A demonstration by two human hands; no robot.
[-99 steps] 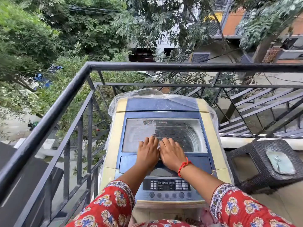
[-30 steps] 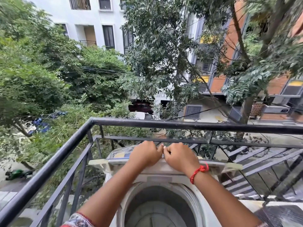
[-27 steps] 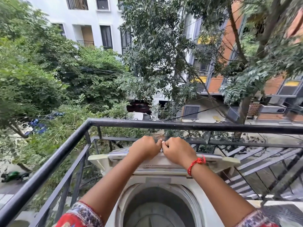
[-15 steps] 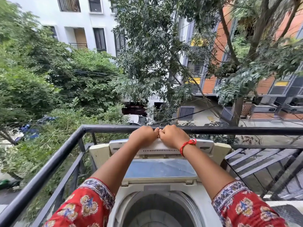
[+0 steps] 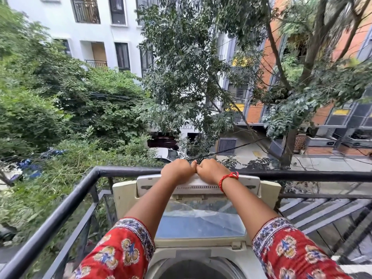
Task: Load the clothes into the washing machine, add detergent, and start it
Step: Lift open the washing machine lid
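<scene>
so far i see only the lid (image 5: 198,184) raised, both hands (image 5: 177,170) (image 5: 211,170) gripping it with curled fingers; drum (image 5: 193,268) looks empty, loading, detergent, start remain.

Red floral sleeves (image 5: 116,252) – cream lid (image 5: 198,186) – black railing (image 5: 60,214).

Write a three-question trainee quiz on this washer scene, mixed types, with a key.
1. True or false: the lid is folded up and open.
2. Which hand's wrist bears the red thread?
3. Both hands grip: A) the railing B) the lid's top edge C) the drum

Key:
1. True; the drum shows below.
2. The right hand; the left hand has a bare wrist.
3. B
</scene>
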